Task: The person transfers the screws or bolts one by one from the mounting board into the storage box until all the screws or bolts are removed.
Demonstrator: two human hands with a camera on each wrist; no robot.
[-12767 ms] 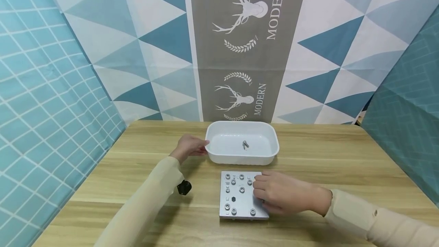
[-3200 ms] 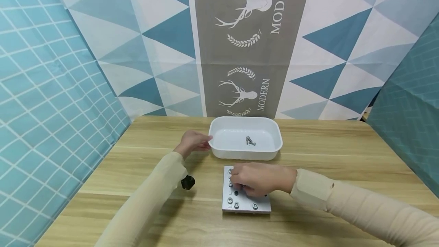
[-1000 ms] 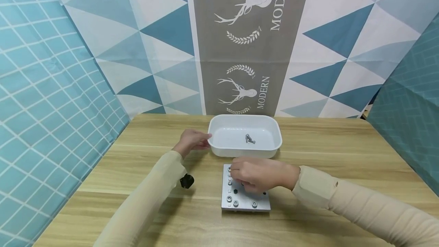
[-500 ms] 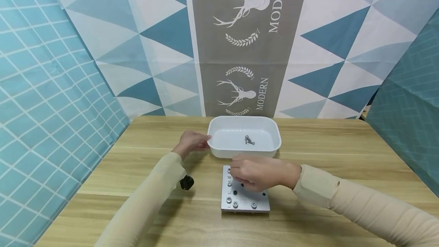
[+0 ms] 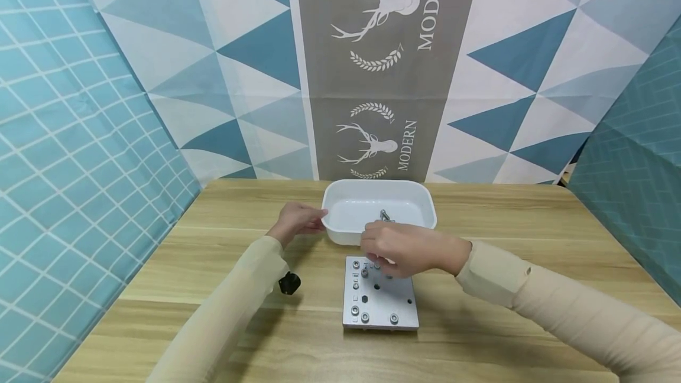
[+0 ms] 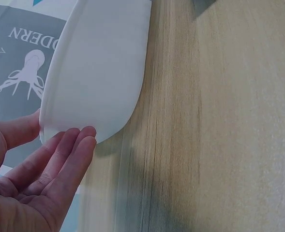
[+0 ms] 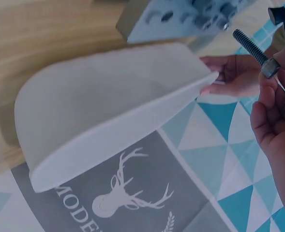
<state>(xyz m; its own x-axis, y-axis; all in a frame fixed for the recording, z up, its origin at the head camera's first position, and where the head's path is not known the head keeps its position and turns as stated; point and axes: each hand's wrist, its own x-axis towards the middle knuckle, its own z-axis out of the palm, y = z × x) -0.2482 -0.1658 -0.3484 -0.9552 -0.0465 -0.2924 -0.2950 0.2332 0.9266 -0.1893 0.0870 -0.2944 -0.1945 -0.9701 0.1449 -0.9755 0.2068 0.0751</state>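
Currently I see the right hand pinching a bolt by its head near the metal plate; a slackening fingertip could drop it. The left hand pinches the white tray; tugging might shift it.

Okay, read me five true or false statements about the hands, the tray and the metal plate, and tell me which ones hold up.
1. The right hand pinches a bolt. True.
2. The left hand rests on the metal plate. False: it holds one end of the white tray.
3. The white tray and the metal plate stand apart. True.
4. Nothing lies inside the white tray. False: loose bolts do.
5. Every hole in the metal plate is filled. False: open holes show.
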